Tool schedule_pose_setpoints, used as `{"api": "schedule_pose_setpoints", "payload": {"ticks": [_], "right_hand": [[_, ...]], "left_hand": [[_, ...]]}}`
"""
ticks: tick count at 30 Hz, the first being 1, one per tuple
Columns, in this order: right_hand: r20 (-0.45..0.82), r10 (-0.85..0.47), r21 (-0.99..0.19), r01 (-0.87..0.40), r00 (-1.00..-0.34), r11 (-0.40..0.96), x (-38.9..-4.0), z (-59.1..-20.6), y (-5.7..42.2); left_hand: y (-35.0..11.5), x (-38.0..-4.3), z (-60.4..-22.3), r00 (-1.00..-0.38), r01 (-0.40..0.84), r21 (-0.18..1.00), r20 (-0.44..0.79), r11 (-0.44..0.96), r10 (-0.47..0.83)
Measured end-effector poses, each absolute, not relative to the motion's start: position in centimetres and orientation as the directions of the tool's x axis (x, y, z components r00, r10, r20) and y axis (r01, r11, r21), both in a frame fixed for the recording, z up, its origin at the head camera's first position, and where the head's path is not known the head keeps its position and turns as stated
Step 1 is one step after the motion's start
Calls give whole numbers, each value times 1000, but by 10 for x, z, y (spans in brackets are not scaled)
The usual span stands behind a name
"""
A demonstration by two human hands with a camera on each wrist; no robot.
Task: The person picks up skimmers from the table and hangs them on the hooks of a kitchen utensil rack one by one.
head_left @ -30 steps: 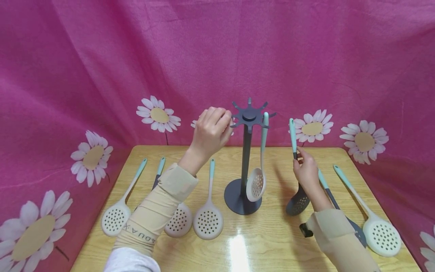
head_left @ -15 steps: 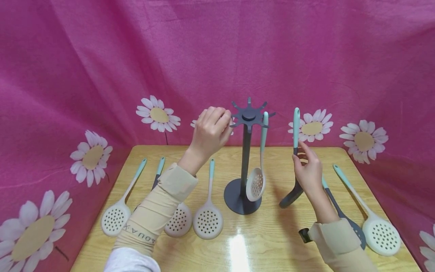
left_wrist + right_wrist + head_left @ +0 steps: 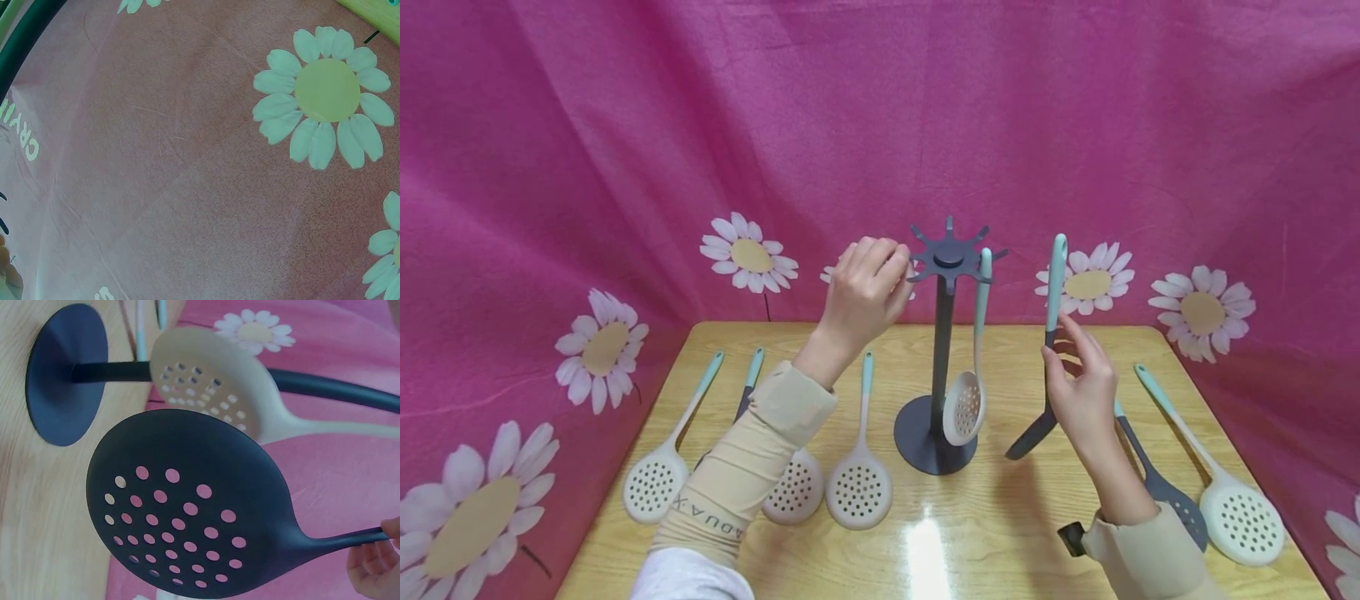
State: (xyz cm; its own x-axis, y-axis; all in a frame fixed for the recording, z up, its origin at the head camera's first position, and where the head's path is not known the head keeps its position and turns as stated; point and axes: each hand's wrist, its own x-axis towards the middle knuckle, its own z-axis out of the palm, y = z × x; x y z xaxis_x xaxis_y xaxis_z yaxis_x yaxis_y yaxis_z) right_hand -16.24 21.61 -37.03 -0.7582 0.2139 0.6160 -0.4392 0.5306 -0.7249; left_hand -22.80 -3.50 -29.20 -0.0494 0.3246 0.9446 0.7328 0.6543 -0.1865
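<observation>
Both hands are up over the wooden table (image 3: 985,533), well apart from each other. Far left, a white spoon full of holes (image 3: 655,483) lies on the table. Next comes a dark-stemmed spoon (image 3: 743,403), mostly hidden behind the tan left sleeve (image 3: 737,467). Then two pale spoons lie side by side: a half-covered one (image 3: 793,492) and one in plain sight (image 3: 860,492).

The left hand (image 3: 867,283) is high, right beside the top of the black stand (image 3: 942,350). Its fingers are bent, but I cannot tell if they hold a hook. On the stand's right side hangs a pale spoon (image 3: 970,408).

Just right of that, apart from the stand, is a black spoon with holes (image 3: 244,481). The right hand (image 3: 1084,383) pinches its stem below the blue-green handle. The handle points up, and the round head slants down toward the stand.

Farther right, a dark spoon (image 3: 1157,483) lies on the table, and a big white spoon (image 3: 1243,525) lies last.
</observation>
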Motion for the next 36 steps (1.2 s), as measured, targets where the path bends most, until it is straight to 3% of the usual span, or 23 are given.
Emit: {"api": "schedule_pose_setpoints", "payload": {"ticks": [18,36], "right_hand": [[732,134,-640,-606,-668,473,-137,-362,196],[777,57,-585,-687,-627,431,-125,-364,179]], "left_hand": [[-35,-227,-292,-56,740,-178,945,649,323],[-34,-226,-291,-62,736,-176,944,654,324]]}}
